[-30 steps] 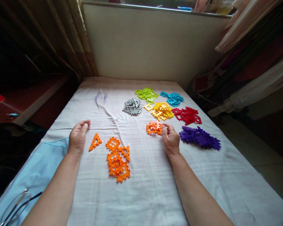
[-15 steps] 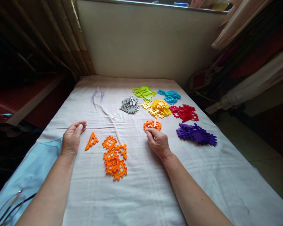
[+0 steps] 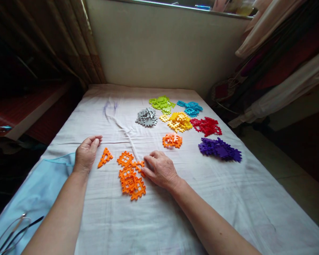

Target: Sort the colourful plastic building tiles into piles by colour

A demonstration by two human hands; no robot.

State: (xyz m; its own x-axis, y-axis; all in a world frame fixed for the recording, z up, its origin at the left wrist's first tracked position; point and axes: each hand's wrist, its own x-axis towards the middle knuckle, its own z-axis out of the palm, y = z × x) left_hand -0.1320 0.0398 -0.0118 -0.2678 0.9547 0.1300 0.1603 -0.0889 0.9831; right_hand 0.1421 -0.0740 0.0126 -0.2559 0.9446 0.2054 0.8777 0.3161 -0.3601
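White sheet [image 3: 108, 219] spans the work surface, creased, all the colored pieces on it. Light blue cloth [image 3: 46, 191] along the left side.

Right hand [image 3: 161, 170]: over the sheet, at the right edge of the main orange pile [image 3: 129, 182]. Thumb and index at the arched orange piece [image 3: 138, 165], other fingers curled close together. Can't tell if it's a pinch or only a touch. Left hand [image 3: 86, 154]: fingers pressed together, thumb against them, nothing visible in it.

Step in hand, my read: picking up from the orange pile. Next move calls for a thumb-index pinch on the arched piece's edge, then a clean lift so the toothed edges don't drag neighbors.

Main orange pile is front and center-left, between the hands but nearer the right. Flat, glossy plastic, notched rims, window cutouts, pieces overlapping.

Sorted by color beyond: purple pile [image 3: 219, 148] far right, red pile [image 3: 207, 126], yellow pile [image 3: 179, 122], green pile [image 3: 162, 104], blue pile [image 3: 191, 108], gray pile [image 3: 146, 118]. Smaller orange cluster [image 3: 166, 141] sits in front of yellow, apart from the main pile. Smallest: 1 orange triangle [image 3: 105, 157], lying alone just beside the left hand.
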